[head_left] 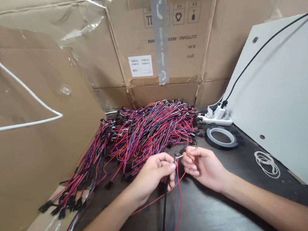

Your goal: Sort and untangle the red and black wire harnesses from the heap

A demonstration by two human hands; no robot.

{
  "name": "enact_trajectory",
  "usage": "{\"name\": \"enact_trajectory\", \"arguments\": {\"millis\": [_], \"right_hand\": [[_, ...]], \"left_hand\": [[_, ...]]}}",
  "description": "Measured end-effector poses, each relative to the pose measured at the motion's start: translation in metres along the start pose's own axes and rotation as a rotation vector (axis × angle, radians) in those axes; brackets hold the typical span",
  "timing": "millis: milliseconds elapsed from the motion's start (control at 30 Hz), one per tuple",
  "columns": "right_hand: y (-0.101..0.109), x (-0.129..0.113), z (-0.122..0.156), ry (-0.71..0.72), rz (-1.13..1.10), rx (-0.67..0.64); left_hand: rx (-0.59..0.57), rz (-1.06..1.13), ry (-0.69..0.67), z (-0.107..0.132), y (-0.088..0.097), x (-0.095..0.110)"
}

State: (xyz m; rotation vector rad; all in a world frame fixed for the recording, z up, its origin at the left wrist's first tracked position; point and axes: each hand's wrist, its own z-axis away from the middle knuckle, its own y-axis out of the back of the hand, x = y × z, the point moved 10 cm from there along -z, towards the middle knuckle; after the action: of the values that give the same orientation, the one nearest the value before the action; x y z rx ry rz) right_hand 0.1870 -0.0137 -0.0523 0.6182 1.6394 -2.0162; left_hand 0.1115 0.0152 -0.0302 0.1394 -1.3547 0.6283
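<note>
In the middle of the view, my left hand (158, 170) is closed on a wire harness, thumb against the fingertips. Its black cable (165, 210) and red wire (179, 216) hang below the fingers. A small black connector (177, 154) sits just above, between the two hands. My right hand (203, 167) pinches an orange wire (183, 178) close to that connector. A short white piece (179, 156) bridges the gap beside its fingertips. Whether the orange wire enters the connector is too small to tell.
Behind the hands lies a large heap of red and blue wire harnesses (150, 130), with more on the left. A tape roll (221, 137), a power strip (218, 118) and a coiled white cable (267, 164) are on the right. Cardboard (133, 29) and a white panel (284, 89) enclose the table.
</note>
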Motion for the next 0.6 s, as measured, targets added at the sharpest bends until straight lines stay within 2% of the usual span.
{"name": "enact_trajectory", "arguments": {"millis": [133, 267, 433, 600], "right_hand": [[-0.009, 0.004, 0.002, -0.026, 0.046, -0.089], [-0.023, 0.008, 0.008, -0.012, 0.149, -0.175], [-0.017, 0.006, 0.007, -0.014, 0.141, -0.121], [-0.007, 0.000, 0.003, -0.020, 0.073, -0.063]], "left_hand": [[0.035, 0.034, 0.015, 0.001, 0.004, 0.000], [0.069, 0.052, -0.007, 0.000, 0.013, 0.008], [0.139, 0.158, -0.055, -0.002, 0.027, 0.019], [0.145, 0.208, -0.087, -0.001, 0.030, 0.024]]}}
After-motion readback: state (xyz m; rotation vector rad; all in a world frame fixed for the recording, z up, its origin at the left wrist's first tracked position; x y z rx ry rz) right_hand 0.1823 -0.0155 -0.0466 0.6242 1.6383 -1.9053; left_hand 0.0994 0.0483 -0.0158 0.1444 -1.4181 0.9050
